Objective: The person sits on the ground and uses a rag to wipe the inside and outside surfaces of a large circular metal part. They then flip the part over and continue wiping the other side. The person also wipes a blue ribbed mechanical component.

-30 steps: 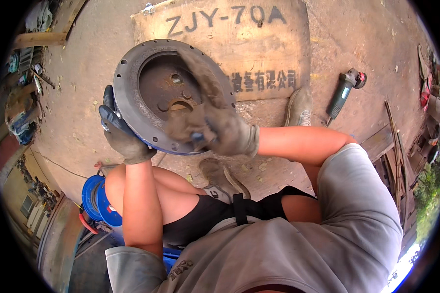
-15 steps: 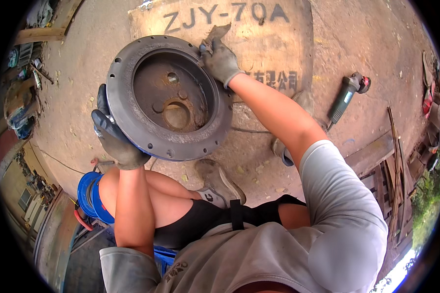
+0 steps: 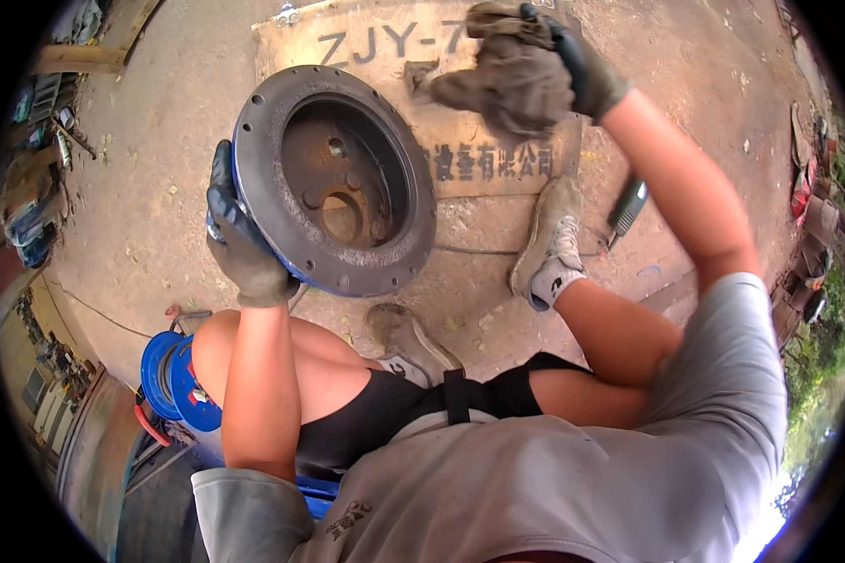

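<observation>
Left fingers (image 3: 222, 171) hold the flange (image 3: 336, 176) — left rim — right fingers (image 3: 561, 39), rag (image 3: 524, 86)

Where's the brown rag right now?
In the head view, the brown rag is near the top, right of centre, in the right hand, seen over the wooden board and right of the round metal part.

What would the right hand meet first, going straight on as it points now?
The rag in the right hand comes first. Past it, that line seems to run over the board, probably lower down; depth is unclear.
</observation>
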The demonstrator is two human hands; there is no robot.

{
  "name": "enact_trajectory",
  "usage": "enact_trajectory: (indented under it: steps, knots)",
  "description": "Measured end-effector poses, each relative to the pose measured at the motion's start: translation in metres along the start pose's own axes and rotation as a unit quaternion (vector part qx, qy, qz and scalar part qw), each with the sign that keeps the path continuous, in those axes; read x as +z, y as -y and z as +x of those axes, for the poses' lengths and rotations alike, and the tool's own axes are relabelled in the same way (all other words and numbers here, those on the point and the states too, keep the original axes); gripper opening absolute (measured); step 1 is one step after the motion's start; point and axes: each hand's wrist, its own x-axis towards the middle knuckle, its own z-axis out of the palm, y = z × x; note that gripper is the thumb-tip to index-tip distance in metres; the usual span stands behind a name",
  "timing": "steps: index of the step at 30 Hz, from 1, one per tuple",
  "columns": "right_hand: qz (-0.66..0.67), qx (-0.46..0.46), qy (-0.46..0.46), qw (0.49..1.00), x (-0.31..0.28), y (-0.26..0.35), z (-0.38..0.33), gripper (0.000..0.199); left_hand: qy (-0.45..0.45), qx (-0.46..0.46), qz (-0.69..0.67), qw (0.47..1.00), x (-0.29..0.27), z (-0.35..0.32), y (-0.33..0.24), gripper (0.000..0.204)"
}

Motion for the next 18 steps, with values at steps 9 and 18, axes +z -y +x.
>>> enact_trajectory:
  steps: [9,18]
  knots:
    - [-0.242,0.073,-0.167,0.953,0.086,0.040,-0.065,0.049,-0.032,-0.018,0.019,0.999,0.012,-0.007,-0.020,0.067]
    - [-0.340,0.156,-0.085,0.923,0.034,-0.145,-0.017,0.039,0.021,-0.033,-0.028,0.999,-0.018,-0.005,0.003,0.084]
